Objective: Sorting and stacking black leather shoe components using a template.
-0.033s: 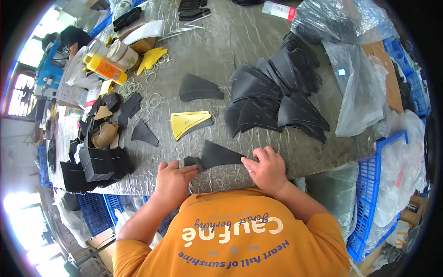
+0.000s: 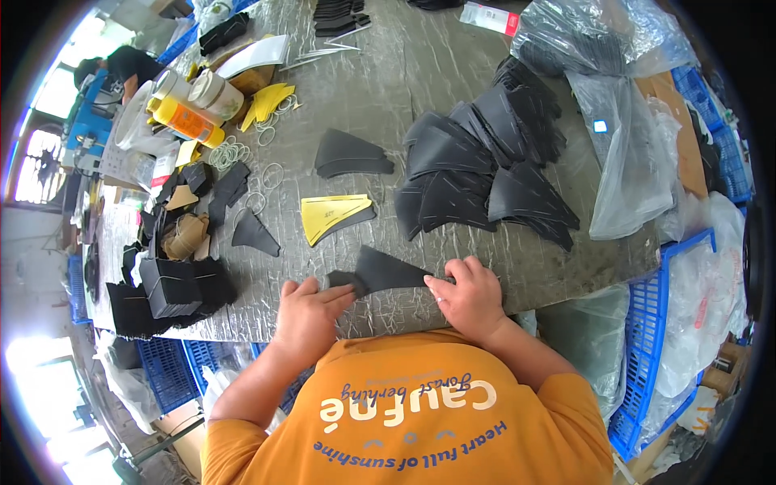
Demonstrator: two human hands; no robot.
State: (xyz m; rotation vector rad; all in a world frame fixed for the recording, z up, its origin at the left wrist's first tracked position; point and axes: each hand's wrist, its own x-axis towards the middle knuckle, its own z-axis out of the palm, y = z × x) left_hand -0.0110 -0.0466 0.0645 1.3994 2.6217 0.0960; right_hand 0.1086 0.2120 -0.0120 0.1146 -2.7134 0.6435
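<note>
panel [image 2: 392,271]: black | template [image 2: 323,214]: yellow | shirt [image 2: 404,424]: orange | crate [image 2: 641,347]: blue

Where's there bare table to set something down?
Between the pale strips and the dark stack behind the yellow piece; also right of the right hand, in front of the dark pile. The left side is crowded with bottles, rubber bands and black pieces.

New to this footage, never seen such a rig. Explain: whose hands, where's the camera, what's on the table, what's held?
There is no machine here: these are a person's two bare hands. The view comes from a wide fisheye camera on that person's head, looking down, so straight edges bend. The right hand holds the narrow end of a dark piece; the left hand rests its fingers at the other end. On the table are a yellow cut-out, piled dark pieces, rubber bands and a yellow-and-orange bottle.
</note>
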